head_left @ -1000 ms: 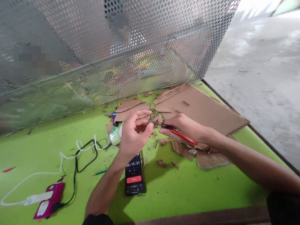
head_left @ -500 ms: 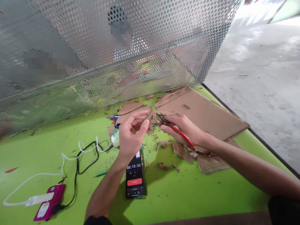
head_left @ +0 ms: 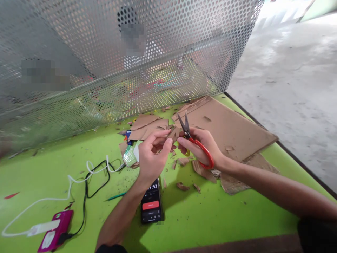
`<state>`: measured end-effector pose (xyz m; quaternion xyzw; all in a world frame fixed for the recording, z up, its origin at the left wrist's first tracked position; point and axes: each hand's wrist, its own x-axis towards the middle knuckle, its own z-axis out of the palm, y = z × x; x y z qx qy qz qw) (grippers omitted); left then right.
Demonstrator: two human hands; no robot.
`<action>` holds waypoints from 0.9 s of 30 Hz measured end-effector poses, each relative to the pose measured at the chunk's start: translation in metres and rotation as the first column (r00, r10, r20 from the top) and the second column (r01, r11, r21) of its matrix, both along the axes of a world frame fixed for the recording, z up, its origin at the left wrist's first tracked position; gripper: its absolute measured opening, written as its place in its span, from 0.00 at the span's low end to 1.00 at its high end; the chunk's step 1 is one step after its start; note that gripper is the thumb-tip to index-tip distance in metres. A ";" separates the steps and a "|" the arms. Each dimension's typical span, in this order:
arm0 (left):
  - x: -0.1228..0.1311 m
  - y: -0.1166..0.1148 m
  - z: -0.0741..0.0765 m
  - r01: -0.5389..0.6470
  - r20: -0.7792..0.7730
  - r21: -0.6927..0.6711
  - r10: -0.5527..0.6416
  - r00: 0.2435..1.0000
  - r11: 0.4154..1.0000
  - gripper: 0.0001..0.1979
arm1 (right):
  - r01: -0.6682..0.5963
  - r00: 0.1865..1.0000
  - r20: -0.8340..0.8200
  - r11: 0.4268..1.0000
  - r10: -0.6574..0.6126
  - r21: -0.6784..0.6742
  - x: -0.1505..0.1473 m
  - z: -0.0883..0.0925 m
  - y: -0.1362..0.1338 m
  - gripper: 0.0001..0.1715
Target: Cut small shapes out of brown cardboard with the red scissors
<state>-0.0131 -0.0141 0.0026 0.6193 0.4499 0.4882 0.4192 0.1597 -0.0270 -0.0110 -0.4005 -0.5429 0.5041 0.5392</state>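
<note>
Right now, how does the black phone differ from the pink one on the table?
Screen: the black phone is lit, showing a timer and a red button; the pink phone shows no lit screen. Cables: white and black cables run to the pink phone; none to the black phone. Place: the black phone lies near the left hand, the pink phone far left. Both lie flat on the green table.

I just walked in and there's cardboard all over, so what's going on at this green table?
A person is working with both hands over the green table. The right hand holds red scissors, blades open and pointing up. The left hand pinches a bit of cardboard right beside them. Cardboard scraps lie around, a big cardboard sheet sits behind, and a phone showing a timer lies by the left wrist.
</note>
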 end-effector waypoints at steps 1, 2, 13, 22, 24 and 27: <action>0.000 0.000 0.000 -0.004 -0.008 0.008 0.004 1.000 1.000 0.12 | 0.008 1.000 -0.005 1.000 -0.008 -0.011 0.000 0.001 0.000 0.15; 0.000 -0.001 -0.001 -0.007 -0.016 0.015 0.008 1.000 1.000 0.12 | 0.016 1.000 -0.012 1.000 -0.017 -0.017 -0.001 0.001 0.000 0.15; -0.001 -0.004 -0.005 -0.001 -0.080 0.078 0.007 0.997 0.997 0.10 | 0.060 0.996 -0.068 0.998 -0.061 -0.021 -0.002 -0.003 -0.001 0.14; 0.000 -0.006 -0.004 0.017 -0.078 -0.028 -0.019 0.997 0.999 0.11 | 0.045 0.995 -0.087 0.995 -0.053 -0.093 -0.001 0.000 -0.002 0.17; 0.002 -0.007 -0.002 0.036 -0.035 -0.054 -0.038 0.999 0.998 0.11 | 0.052 0.995 -0.078 0.993 -0.060 -0.108 0.000 0.000 -0.002 0.18; 0.002 -0.004 0.002 0.034 0.019 -0.067 -0.033 0.999 0.997 0.11 | 0.059 0.995 -0.074 0.992 -0.067 -0.109 0.002 0.002 -0.002 0.18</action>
